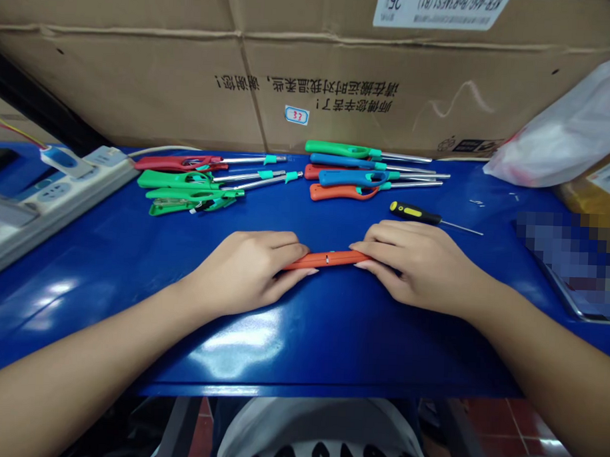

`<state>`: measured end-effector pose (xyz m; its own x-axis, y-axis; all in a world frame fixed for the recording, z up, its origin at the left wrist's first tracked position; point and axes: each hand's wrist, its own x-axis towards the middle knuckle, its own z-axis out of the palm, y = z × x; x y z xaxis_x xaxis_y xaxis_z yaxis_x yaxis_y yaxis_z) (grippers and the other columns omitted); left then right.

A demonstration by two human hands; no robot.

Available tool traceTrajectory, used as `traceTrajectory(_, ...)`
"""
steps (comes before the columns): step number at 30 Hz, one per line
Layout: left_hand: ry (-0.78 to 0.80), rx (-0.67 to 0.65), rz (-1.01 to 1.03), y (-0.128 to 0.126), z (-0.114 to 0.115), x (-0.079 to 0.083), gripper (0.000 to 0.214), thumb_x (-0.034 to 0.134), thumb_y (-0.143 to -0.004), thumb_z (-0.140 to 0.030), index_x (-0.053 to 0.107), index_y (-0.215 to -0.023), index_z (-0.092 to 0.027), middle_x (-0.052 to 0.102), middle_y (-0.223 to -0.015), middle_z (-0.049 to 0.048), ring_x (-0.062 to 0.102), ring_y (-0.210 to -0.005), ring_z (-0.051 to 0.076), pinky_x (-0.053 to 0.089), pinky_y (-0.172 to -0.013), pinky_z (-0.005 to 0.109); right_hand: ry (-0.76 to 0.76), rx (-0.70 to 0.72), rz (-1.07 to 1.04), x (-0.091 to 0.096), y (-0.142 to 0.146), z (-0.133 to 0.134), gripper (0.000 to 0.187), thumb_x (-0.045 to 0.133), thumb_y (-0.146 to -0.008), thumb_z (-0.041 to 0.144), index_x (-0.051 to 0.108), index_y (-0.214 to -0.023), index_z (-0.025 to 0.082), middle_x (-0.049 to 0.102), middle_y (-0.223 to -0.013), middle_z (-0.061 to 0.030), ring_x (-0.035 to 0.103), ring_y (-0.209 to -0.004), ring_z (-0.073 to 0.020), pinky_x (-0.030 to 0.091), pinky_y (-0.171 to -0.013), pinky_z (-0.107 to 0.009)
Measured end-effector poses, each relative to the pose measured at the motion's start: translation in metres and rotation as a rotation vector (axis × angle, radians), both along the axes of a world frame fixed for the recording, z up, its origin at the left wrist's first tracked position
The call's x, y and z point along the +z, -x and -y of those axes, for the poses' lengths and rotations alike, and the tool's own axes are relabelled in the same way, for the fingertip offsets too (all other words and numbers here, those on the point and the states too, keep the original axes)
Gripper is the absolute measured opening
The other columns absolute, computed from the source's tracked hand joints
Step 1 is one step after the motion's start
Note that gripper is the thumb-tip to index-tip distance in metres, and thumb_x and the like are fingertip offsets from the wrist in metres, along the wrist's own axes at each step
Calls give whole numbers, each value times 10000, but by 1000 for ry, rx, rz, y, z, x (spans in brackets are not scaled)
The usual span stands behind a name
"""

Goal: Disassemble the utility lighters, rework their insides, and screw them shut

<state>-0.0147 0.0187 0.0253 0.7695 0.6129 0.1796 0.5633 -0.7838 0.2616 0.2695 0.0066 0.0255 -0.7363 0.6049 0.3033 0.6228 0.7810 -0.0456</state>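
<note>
I can see a whitish top on the person, shaded grey at the middle, with chunky black lettering across the front, partly cut off. Both forearms are bare, and so are the slender-fingered hands, left and right.

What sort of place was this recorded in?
Likely a small workshop: a black-and-yellow screwdriver and lighters with coloured plastic handles lie on a glossy blue tabletop, beyond a handheld orange plastic casing.

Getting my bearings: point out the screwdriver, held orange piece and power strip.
Screwdriver point(425, 216): head view, on its handle.
Held orange piece point(340, 258): head view, near its middle.
Power strip point(54, 193): head view, on a socket.
</note>
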Motion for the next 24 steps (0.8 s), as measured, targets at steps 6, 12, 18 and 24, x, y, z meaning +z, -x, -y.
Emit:
traceTrajectory(6, 32, -21, 58, -1, 1, -1, 335, 485, -1067, -351, 745, -1037, -142, 661, -811, 43, 597, -685, 150, 447, -638, 269, -19, -22, 41, -2, 3, 0, 308, 473, -1050, 257, 752, -1027, 129, 718, -892, -98, 619, -774, -226, 456, -714, -367)
traceTrajectory(12, -33, -4, 45, 4, -4, 2, 310, 504, -1057, -328, 744, -1044, -132, 683, -845, 53, 626, -733, 170, 462, -675, 281, 158, -31, -95, 2, -6, -8, 209, 609, -1006, 315, 700, -1108, 157, 733, -1049, -85, 662, -941, -226, 486, -858, -369)
traceTrajectory(18, -89, 4, 50, 7, -7, 5, 298, 487, -1057, -324, 726, -1057, -146, 695, -868, 54, 637, -755, 171, 464, -685, 276, 163, -70, -116, 5, -9, -8, 128, 578, -1010, 272, 673, -1001, 186, 707, -936, -70, 631, -863, -220, 487, -800, -357)
traceTrajectory(24, 86, 31, 111, 2, -4, 7, 289, 518, -1034, -341, 726, -961, -153, 660, -805, 44, 593, -689, 149, 438, -622, 257, 168, -63, -98, 5, -8, -9, 146, 578, -997, 261, 685, -945, 176, 717, -872, -72, 630, -790, -221, 489, -799, -398)
